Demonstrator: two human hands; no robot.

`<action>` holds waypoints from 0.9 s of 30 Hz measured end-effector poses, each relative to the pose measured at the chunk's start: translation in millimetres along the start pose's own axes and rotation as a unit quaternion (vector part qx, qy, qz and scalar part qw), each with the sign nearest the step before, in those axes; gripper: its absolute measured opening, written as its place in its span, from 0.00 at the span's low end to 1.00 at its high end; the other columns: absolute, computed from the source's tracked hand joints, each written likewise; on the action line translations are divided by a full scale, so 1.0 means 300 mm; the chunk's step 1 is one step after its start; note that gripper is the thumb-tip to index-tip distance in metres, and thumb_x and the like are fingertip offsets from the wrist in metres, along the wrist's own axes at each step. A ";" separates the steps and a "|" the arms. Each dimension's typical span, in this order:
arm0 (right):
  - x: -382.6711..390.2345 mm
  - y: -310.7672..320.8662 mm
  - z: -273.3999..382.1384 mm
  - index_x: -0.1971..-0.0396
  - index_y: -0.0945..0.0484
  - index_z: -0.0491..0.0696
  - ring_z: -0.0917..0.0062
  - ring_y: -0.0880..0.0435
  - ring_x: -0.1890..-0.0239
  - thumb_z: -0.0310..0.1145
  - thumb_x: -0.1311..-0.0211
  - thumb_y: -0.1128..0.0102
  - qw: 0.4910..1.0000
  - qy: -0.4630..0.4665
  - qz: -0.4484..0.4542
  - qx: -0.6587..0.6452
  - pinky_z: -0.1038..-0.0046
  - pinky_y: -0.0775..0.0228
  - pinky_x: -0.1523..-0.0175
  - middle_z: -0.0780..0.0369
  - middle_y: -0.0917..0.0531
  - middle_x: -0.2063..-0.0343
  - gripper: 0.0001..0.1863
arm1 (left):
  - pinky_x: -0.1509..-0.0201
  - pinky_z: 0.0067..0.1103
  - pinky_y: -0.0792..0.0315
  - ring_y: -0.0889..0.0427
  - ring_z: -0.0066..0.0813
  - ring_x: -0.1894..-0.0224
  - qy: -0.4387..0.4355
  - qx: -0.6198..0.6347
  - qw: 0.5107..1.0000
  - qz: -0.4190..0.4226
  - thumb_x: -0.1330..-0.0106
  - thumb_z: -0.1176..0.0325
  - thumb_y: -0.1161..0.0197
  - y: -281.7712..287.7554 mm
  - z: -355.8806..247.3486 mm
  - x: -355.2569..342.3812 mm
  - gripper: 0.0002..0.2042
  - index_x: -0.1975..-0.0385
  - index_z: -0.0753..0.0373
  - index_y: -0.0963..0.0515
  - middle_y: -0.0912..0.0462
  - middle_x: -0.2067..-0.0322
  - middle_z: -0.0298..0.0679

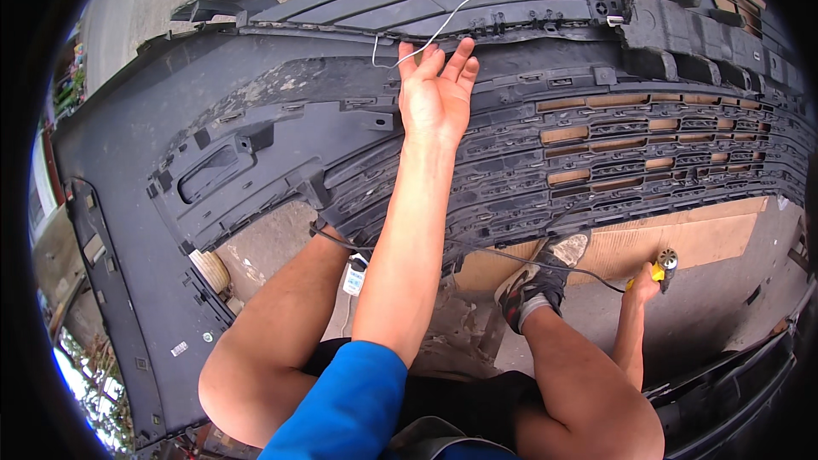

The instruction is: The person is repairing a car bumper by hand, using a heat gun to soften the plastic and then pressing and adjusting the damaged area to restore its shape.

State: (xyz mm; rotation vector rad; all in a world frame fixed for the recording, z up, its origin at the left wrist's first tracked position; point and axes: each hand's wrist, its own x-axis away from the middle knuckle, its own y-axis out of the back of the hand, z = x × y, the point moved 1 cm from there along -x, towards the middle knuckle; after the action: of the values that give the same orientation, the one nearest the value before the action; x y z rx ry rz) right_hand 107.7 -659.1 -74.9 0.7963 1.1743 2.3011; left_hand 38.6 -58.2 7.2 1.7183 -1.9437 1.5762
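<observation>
My left hand point(436, 94) reaches up to a seam in a big dark grey plastic car bumper point(341, 85). Its palm faces up and the fingers are apart, with the fingertips at the seam's lower edge. A thin white wire point(464, 7) bends past the fingertips and runs to the upper right; I cannot tell whether a finger touches it. Down at the right, beside my lower leg, my right hand point(645, 285) is closed around a yellow heat gun point(658, 273). Its round metal nozzle points up, and a black cord point(545, 264) trails left from it.
The bumper's slatted grille point(656, 140) spreads across the right. Flat cardboard point(682, 234) lies under it on the concrete floor. A white plug or adapter point(354, 275) hangs between my legs by the cord. Another black panel point(733, 383) is at the lower right.
</observation>
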 end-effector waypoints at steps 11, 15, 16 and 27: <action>0.294 0.026 0.369 0.74 0.33 0.45 0.84 0.33 0.82 0.33 0.42 0.42 0.986 0.084 -0.022 -0.144 0.78 0.41 0.79 0.67 0.29 0.81 0.10 | 0.51 0.35 0.25 0.25 0.51 0.45 0.028 -0.004 0.999 0.022 0.32 0.79 0.49 0.012 -0.031 0.018 0.19 0.43 0.60 0.44 0.37 0.46 0.43; 0.468 0.033 0.575 0.71 0.33 0.44 0.85 0.35 0.82 0.27 0.40 0.46 0.965 0.182 -0.007 -0.188 0.80 0.42 0.78 0.67 0.30 0.80 0.05 | 0.48 0.35 0.24 0.27 0.53 0.42 0.017 -0.052 0.998 0.040 0.31 0.78 0.50 0.015 -0.056 0.087 0.24 0.37 0.70 0.47 0.41 0.38 0.48; 0.510 0.046 0.613 0.70 0.32 0.43 0.85 0.34 0.81 0.26 0.40 0.47 0.963 0.192 -0.005 -0.188 0.80 0.41 0.77 0.67 0.29 0.80 0.05 | 0.48 0.35 0.24 0.27 0.53 0.42 0.006 -0.068 0.997 0.026 0.31 0.78 0.50 0.007 -0.057 0.126 0.26 0.35 0.71 0.50 0.43 0.36 0.49; 0.919 0.491 1.001 0.57 0.33 0.40 0.83 0.31 0.77 0.25 0.38 0.46 0.785 0.321 0.209 -0.487 0.79 0.39 0.75 0.62 0.27 0.72 0.11 | 0.62 0.29 0.25 0.22 0.33 0.64 -0.060 -0.082 0.995 -0.005 0.30 0.65 0.42 -0.080 -0.220 0.727 0.08 0.60 0.61 0.32 0.24 0.64 0.40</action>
State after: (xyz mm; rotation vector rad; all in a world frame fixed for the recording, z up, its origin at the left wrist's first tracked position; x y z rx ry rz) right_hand 85.1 -398.7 270.7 -0.1826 -0.1956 3.1280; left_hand -54.4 -151.8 194.4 1.7882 -2.0517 1.2968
